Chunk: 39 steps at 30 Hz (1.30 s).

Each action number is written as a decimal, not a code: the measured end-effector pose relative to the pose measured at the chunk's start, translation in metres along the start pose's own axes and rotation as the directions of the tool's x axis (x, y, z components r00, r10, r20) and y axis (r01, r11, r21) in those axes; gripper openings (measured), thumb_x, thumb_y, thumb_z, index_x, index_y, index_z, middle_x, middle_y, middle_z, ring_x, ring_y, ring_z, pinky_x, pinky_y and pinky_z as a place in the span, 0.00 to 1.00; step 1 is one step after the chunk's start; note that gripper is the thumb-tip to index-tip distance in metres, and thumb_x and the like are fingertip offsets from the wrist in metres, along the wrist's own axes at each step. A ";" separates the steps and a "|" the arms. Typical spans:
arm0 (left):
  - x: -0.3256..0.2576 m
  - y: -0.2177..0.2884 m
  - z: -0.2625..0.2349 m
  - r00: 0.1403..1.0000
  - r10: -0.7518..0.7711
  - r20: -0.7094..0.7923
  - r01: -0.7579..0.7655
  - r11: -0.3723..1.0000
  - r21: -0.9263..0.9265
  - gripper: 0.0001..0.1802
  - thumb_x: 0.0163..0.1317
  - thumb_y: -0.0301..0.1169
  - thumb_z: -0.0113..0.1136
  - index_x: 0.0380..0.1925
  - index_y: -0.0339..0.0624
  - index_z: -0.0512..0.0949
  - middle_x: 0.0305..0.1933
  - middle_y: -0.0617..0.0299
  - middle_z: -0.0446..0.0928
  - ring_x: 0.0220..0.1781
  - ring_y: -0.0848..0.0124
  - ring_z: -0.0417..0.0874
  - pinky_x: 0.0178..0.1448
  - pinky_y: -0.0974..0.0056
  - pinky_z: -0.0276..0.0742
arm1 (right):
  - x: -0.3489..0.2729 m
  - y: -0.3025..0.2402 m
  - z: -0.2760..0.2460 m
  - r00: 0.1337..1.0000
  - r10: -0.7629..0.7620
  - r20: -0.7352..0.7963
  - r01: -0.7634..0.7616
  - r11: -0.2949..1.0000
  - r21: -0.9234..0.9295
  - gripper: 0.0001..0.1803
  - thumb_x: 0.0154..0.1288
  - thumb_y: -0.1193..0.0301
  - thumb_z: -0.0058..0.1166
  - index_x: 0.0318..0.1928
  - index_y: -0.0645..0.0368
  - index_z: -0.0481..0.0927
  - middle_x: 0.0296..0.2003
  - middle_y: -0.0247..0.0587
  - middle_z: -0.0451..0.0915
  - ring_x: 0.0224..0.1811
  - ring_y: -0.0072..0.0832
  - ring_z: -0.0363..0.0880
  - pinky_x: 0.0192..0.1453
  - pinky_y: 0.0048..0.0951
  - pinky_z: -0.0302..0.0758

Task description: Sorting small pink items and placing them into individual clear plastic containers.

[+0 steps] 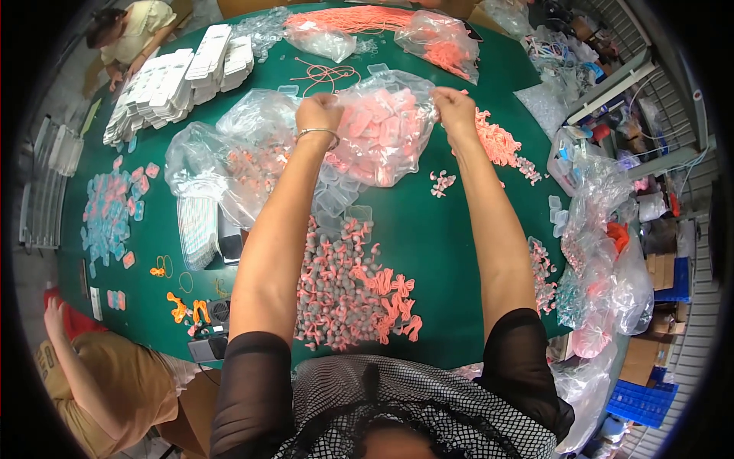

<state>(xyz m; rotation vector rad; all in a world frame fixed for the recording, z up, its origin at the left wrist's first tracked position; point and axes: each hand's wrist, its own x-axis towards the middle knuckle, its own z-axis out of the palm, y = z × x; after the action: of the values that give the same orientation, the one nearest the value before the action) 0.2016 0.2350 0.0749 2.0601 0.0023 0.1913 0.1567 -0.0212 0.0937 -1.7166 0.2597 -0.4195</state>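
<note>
A clear plastic bag point(384, 134) full of pink pieces is stretched over the far middle of the green table. My left hand point(318, 115), with a bracelet at its wrist, pinches the bag's left edge. My right hand point(456, 113) grips its right corner. Both arms reach far forward. Below the bag, between my forearms, spreads a heap of small grey and pink parts point(332, 287), with coral cord bundles point(396, 298) along its right side. Clear plastic cases point(332, 197) lie partly under the bag.
Large clear bags point(210, 157) lie left of my left hand, near stacked white cartons point(160, 88). Blue and pink cases point(111, 210) cover the far left. Coral cords point(497, 138) lie beyond my right wrist. Two other people point(115, 375) are at the left.
</note>
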 end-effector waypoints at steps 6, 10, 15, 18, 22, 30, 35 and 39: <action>0.015 0.051 -0.045 0.950 0.118 -0.289 -0.239 0.869 -0.433 0.12 0.50 0.28 0.63 0.35 0.34 0.83 0.33 0.59 0.83 0.32 0.73 0.79 0.40 0.68 0.75 | -0.019 -0.086 -0.005 0.989 -0.135 -0.064 0.148 0.953 0.265 0.09 0.63 0.75 0.54 0.41 0.65 0.82 0.27 0.29 0.77 0.24 0.15 0.70 0.27 0.19 0.68; 0.009 0.048 -0.043 0.982 0.051 -0.182 -0.120 0.913 -0.389 0.15 0.50 0.29 0.65 0.38 0.33 0.82 0.33 0.60 0.82 0.31 0.74 0.78 0.40 0.69 0.74 | -0.021 -0.054 0.004 0.981 -0.188 0.055 0.180 0.976 0.120 0.08 0.65 0.75 0.51 0.38 0.64 0.82 0.23 0.27 0.75 0.22 0.14 0.69 0.27 0.19 0.68; -0.001 0.025 -0.039 0.982 0.076 -0.172 -0.133 0.927 -0.351 0.20 0.48 0.30 0.69 0.43 0.35 0.80 0.36 0.61 0.78 0.35 0.75 0.75 0.40 0.71 0.72 | -0.051 -0.055 -0.008 0.981 -0.114 0.156 0.081 0.977 0.198 0.12 0.67 0.70 0.53 0.48 0.61 0.79 0.35 0.32 0.79 0.34 0.17 0.75 0.36 0.20 0.72; -0.019 0.048 -0.037 0.996 0.064 -0.055 -0.081 0.911 -0.404 0.26 0.48 0.32 0.70 0.49 0.37 0.77 0.42 0.61 0.74 0.39 0.74 0.73 0.42 0.70 0.71 | -0.064 -0.038 -0.050 0.991 -0.070 0.115 0.047 0.980 0.193 0.15 0.68 0.68 0.53 0.52 0.60 0.77 0.40 0.34 0.80 0.37 0.17 0.76 0.38 0.21 0.73; -0.021 0.048 -0.035 0.985 0.165 -0.060 -0.175 0.945 -0.276 0.32 0.48 0.34 0.70 0.55 0.39 0.73 0.47 0.58 0.72 0.41 0.71 0.72 0.47 0.66 0.71 | -0.067 0.053 -0.128 0.991 0.078 -0.109 -0.096 0.981 -0.169 0.14 0.65 0.68 0.55 0.49 0.60 0.79 0.39 0.36 0.81 0.34 0.18 0.77 0.37 0.23 0.74; -0.063 0.075 -0.015 0.702 0.656 -0.279 -0.608 0.755 0.245 0.27 0.54 0.34 0.67 0.55 0.41 0.73 0.56 0.50 0.69 0.58 0.58 0.68 0.59 0.58 0.64 | -0.084 0.125 -0.136 0.980 -0.195 -0.027 0.140 0.785 -0.604 0.08 0.54 0.76 0.59 0.37 0.56 0.81 0.31 0.39 0.79 0.30 0.34 0.80 0.36 0.32 0.77; -0.141 0.066 0.026 0.457 0.884 0.104 -0.884 0.464 -0.058 0.20 0.49 0.23 0.64 0.45 0.41 0.76 0.49 0.52 0.72 0.50 0.55 0.74 0.52 0.55 0.69 | -0.064 0.111 -0.102 0.890 -0.450 0.074 0.373 0.623 -0.687 0.08 0.53 0.78 0.58 0.36 0.56 0.81 0.33 0.41 0.79 0.39 0.40 0.78 0.42 0.38 0.76; -0.174 0.041 0.096 0.655 0.624 0.425 -0.665 0.744 -0.068 0.22 0.47 0.22 0.63 0.46 0.42 0.76 0.45 0.53 0.73 0.46 0.54 0.75 0.50 0.56 0.73 | -0.031 0.097 -0.087 0.803 -0.565 0.188 0.513 0.495 -0.701 0.11 0.51 0.78 0.57 0.37 0.55 0.81 0.37 0.41 0.78 0.42 0.41 0.76 0.46 0.40 0.74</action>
<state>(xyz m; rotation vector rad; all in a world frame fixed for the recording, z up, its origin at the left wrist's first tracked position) 0.0397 0.1163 0.0428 2.0759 -1.0371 0.1745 0.0983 -0.1052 0.0074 -2.6001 -0.1205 -0.9405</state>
